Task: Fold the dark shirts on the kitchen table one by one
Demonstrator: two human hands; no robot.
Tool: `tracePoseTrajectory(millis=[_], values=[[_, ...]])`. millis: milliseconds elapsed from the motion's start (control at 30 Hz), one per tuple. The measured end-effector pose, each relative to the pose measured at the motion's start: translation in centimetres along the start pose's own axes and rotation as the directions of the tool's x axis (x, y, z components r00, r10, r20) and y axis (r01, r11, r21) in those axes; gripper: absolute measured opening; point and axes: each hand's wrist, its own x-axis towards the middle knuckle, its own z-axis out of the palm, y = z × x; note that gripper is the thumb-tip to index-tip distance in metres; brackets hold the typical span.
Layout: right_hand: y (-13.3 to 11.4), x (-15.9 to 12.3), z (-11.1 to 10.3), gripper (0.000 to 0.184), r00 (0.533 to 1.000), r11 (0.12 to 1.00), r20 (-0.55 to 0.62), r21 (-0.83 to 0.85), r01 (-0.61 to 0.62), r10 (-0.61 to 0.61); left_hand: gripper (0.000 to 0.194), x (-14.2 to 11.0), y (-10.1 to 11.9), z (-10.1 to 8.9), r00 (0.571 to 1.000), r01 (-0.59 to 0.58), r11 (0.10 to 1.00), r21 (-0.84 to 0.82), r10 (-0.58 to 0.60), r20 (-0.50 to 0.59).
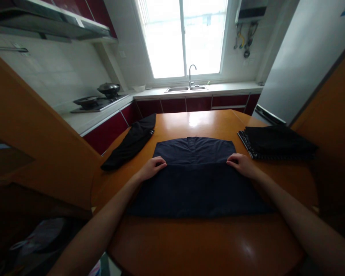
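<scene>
A dark navy garment [195, 191] lies spread on the wooden table in front of me, its lower part folded up over itself. Beyond the fold's edge, a strip like a placket runs down the middle of the lighter upper part. My left hand [153, 167] pinches the left end of that folded edge between thumb and fingers. At the right end, my right hand [241, 165] grips the same edge in a like pinch. Whether the garment is a shirt cannot be made out for certain.
A long black piece of clothing [132, 142] lies on the table [201, 241] to the left. At the right is a stack of folded dark clothes [278, 142]. Behind are a counter with a sink [186, 89], a stove with pans [109, 89], and a fridge [307, 57].
</scene>
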Motion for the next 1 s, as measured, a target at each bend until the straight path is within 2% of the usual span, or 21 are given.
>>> tracePoseTrajectory(millis=[100, 167, 233, 300, 367, 433, 533, 600, 667, 833, 1000], values=[[0.3, 0.0, -0.1, 0.022, 1.000, 1.000, -0.020, -0.006, 0.002, -0.002, 0.037, 0.0, -0.4, -0.3, 1.000, -0.016, 0.997, 0.076, 0.015, 0.008], [-0.3, -0.2, -0.6, 0.025, 0.995, 1.000, -0.096, -0.022, -0.005, 0.003, 0.038, -0.2, 0.0, -0.9, 0.999, -0.024, 0.986, 0.163, 0.028, -0.018], [-2.1, -0.8, -0.9, 0.031, 0.982, 0.998, -0.190, -0.058, -0.020, 0.009, 0.046, -0.8, 1.6, -1.4, 0.999, -0.032, 0.966, 0.256, 0.040, -0.026], [-5.3, -1.9, -0.5, 0.037, 0.971, 0.995, -0.240, -0.098, -0.016, -0.008, 0.052, -1.6, 4.7, -0.8, 0.998, -0.063, 0.942, 0.331, 0.061, 0.016], [-9.4, -3.6, 1.0, 0.042, 0.972, 0.990, -0.227, -0.136, 0.032, -0.062, 0.051, -2.7, 8.8, 1.2, 0.992, -0.123, 0.915, 0.385, 0.106, 0.066], [-13.3, -5.4, 3.5, 0.048, 0.977, 0.975, -0.152, -0.188, 0.121, -0.151, 0.049, -3.7, 12.6, 4.4, 0.987, -0.159, 0.904, 0.396, 0.149, 0.055], [-16.5, -7.7, 7.3, 0.058, 0.976, 0.943, -0.028, -0.264, 0.203, -0.218, 0.053, -5.1, 15.7, 9.1, 0.978, -0.206, 0.895, 0.396, 0.178, 0.107], [-16.5, -8.8, 8.7, 0.062, 0.978, 0.931, 0.031, -0.302, 0.205, -0.205, 0.056, -5.7, 15.8, 10.7, 0.974, -0.220, 0.886, 0.408, 0.176, 0.143], [-15.2, -9.5, 8.8, 0.065, 0.983, 0.929, 0.057, -0.324, 0.182, -0.172, 0.059, -6.2, 14.9, 10.8, 0.974, -0.217, 0.882, 0.418, 0.165, 0.157], [-11.1, -11.5, 6.0, 0.073, 0.995, 0.924, 0.051, -0.368, 0.101, -0.089, 0.063, -8.1, 12.3, 8.0, 0.981, -0.178, 0.883, 0.434, 0.125, 0.150], [-8.3, -14.0, 3.9, 0.070, 1.000, 0.901, -0.014, -0.433, 0.016, -0.024, 0.065, -11.5, 10.3, 6.0, 0.995, -0.095, 0.845, 0.526, 0.057, 0.087]])
